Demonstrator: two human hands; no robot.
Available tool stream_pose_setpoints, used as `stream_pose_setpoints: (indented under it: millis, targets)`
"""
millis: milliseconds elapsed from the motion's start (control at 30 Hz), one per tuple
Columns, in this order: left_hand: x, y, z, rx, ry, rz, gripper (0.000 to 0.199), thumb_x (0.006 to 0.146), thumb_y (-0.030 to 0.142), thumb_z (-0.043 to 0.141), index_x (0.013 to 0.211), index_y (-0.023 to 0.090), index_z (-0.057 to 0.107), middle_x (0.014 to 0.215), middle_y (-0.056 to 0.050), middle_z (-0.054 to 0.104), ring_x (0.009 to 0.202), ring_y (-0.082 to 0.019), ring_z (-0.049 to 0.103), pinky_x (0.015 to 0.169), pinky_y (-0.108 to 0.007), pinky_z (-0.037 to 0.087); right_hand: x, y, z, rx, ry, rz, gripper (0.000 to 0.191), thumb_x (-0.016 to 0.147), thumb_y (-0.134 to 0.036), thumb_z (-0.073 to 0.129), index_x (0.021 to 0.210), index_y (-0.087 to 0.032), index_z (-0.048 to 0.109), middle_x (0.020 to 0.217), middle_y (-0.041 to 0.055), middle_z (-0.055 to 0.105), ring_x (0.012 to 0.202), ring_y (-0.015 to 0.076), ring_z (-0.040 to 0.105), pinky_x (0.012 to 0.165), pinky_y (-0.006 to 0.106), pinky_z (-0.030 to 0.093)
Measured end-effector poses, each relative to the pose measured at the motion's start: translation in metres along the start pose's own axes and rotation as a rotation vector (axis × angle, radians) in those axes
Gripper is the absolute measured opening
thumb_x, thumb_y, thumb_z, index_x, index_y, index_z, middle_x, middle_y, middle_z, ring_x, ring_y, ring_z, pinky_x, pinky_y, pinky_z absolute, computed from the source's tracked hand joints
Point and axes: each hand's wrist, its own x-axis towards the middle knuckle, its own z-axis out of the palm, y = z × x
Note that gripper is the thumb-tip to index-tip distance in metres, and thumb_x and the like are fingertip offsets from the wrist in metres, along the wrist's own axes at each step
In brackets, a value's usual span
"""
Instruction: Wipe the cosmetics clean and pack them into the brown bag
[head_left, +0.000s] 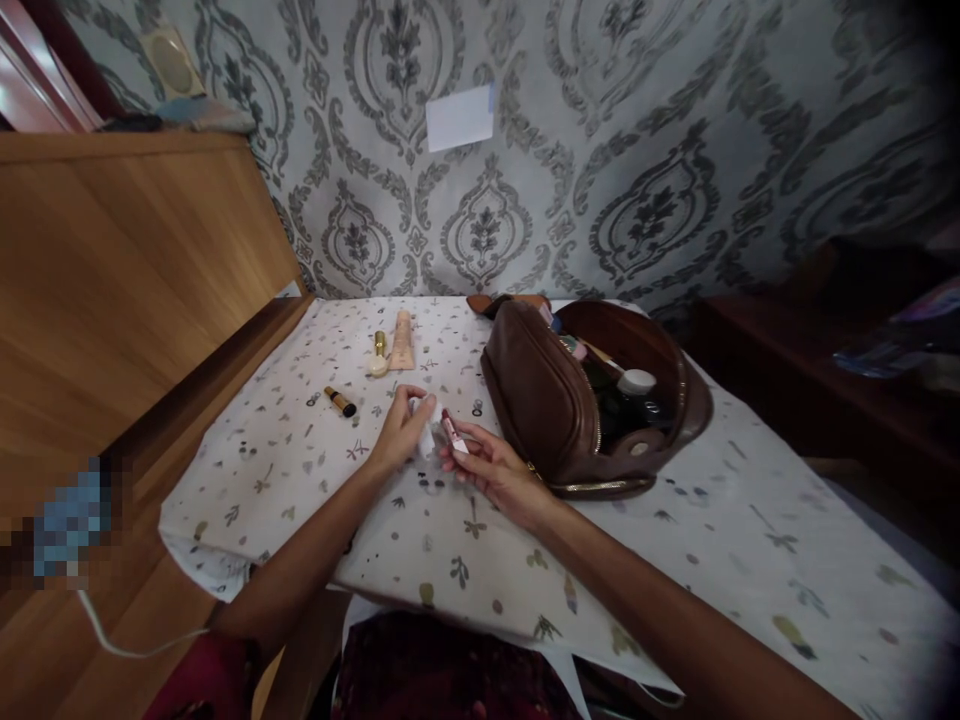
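My left hand (403,428) pinches a crumpled white tissue (426,440) above the table. Close beside it, my right hand (499,470) grips a small tube of lip colour (452,432), its dark red tip pointing up toward the tissue. Whether tip and tissue touch, I cannot tell. Just right of my right hand stands a brown leather cosmetics bag (536,390), unzipped, with a white-capped bottle (637,382) and other items inside. Left of my hands lies a gold and black lipstick tube (340,402). Behind it are a beige squeeze tube (403,340) and a gold-capped bottle (379,355).
The table has a white patterned cloth (480,580) and meets a papered wall (487,220) at the back. A wooden cabinet (135,250) stands on the left. A white cable (127,650) hangs at lower left. Dark furniture (780,370) is at the right.
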Motion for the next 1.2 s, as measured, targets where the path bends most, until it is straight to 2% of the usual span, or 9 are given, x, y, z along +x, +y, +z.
stream_pose_setpoints:
  millis: [200, 333, 467, 533, 633, 733, 900, 1033, 1200]
  targets:
    - [0.001, 0.003, -0.009, -0.132, -0.072, -0.051, 0.030, 0.080, 0.038, 0.063, 0.101, 0.020, 0.052, 0.070, 0.006, 0.051, 0.056, -0.010, 0.047, 0.052, -0.021, 0.038, 0.000, -0.003, 0.001, -0.044, 0.065, -0.063, 0.053, 0.066, -0.030, 0.085, 0.117, -0.025, 0.067, 0.112, 0.0032, 0.066, 0.084, 0.0129, 0.066, 0.075, 0.025, 0.052]
    - [0.003, 0.005, -0.013, -0.160, -0.093, -0.064, 0.031, 0.079, 0.037, 0.060, 0.104, 0.019, 0.056, 0.071, 0.004, 0.055, 0.052, -0.010, 0.051, 0.047, -0.020, 0.038, 0.001, -0.001, 0.000, -0.054, 0.099, -0.091, 0.056, 0.068, -0.030, 0.084, 0.119, -0.024, 0.062, 0.105, 0.0032, 0.066, 0.082, 0.0140, 0.066, 0.076, 0.029, 0.054]
    - [0.005, 0.001, -0.013, -0.190, -0.138, -0.040, 0.038, 0.079, 0.033, 0.058, 0.114, 0.020, 0.051, 0.093, -0.001, 0.061, 0.054, -0.009, 0.055, 0.048, -0.021, 0.041, 0.000, -0.001, 0.000, -0.036, 0.121, -0.107, 0.052, 0.070, -0.031, 0.083, 0.115, -0.025, 0.057, 0.093, 0.0003, 0.067, 0.079, 0.0142, 0.067, 0.076, 0.030, 0.052]
    - [0.005, 0.000, -0.013, -0.123, -0.098, 0.022, 0.037, 0.077, 0.025, 0.057, 0.113, 0.021, 0.047, 0.100, -0.002, 0.062, 0.059, -0.009, 0.055, 0.054, -0.022, 0.044, 0.000, 0.000, 0.001, -0.021, 0.135, -0.124, 0.053, 0.069, -0.033, 0.083, 0.113, -0.025, 0.056, 0.092, -0.0002, 0.067, 0.078, 0.0139, 0.067, 0.074, 0.028, 0.051]
    - [0.002, 0.002, -0.016, 0.144, -0.063, 0.145, 0.029, 0.076, 0.016, 0.055, 0.104, 0.021, 0.049, 0.095, -0.001, 0.064, 0.067, -0.012, 0.054, 0.065, -0.025, 0.045, 0.002, 0.001, 0.001, -0.004, 0.155, -0.150, 0.054, 0.069, -0.035, 0.084, 0.113, -0.025, 0.055, 0.091, -0.0005, 0.067, 0.078, 0.0140, 0.067, 0.072, 0.028, 0.051]
    - [-0.004, 0.008, -0.017, 0.384, -0.111, 0.318, 0.025, 0.076, 0.009, 0.048, 0.098, 0.020, 0.053, 0.090, -0.001, 0.061, 0.077, -0.017, 0.056, 0.078, -0.030, 0.046, 0.003, 0.002, 0.002, -0.003, 0.169, -0.172, 0.052, 0.067, -0.036, 0.085, 0.109, -0.025, 0.057, 0.087, -0.0013, 0.067, 0.076, 0.0145, 0.066, 0.070, 0.028, 0.050]
    - [-0.019, 0.010, -0.002, 0.508, -0.207, 0.568, 0.034, 0.075, 0.001, 0.038, 0.102, 0.019, 0.048, 0.104, -0.008, 0.053, 0.104, -0.023, 0.051, 0.095, -0.038, 0.045, 0.003, 0.002, 0.003, 0.005, 0.149, -0.176, 0.043, 0.068, -0.039, 0.085, 0.101, -0.023, 0.061, 0.090, -0.0003, 0.068, 0.079, 0.0144, 0.067, 0.076, 0.029, 0.051]
    - [-0.024, 0.006, 0.005, 0.455, -0.206, 0.545, 0.039, 0.077, 0.002, 0.041, 0.113, 0.017, 0.044, 0.121, -0.014, 0.045, 0.123, -0.026, 0.044, 0.104, -0.044, 0.042, 0.003, 0.003, 0.004, 0.010, 0.160, -0.199, 0.040, 0.067, -0.039, 0.085, 0.097, -0.025, 0.063, 0.090, -0.0022, 0.068, 0.077, 0.0128, 0.065, 0.083, 0.031, 0.052]
    - [-0.024, 0.004, 0.004, 0.258, -0.310, 0.455, 0.042, 0.089, 0.016, 0.042, 0.130, 0.016, 0.041, 0.140, -0.016, 0.043, 0.138, -0.026, 0.039, 0.116, -0.046, 0.032, 0.005, 0.005, 0.003, 0.002, 0.187, -0.256, 0.038, 0.066, -0.037, 0.086, 0.096, -0.027, 0.066, 0.100, -0.0021, 0.069, 0.094, 0.0147, 0.063, 0.094, 0.031, 0.048]
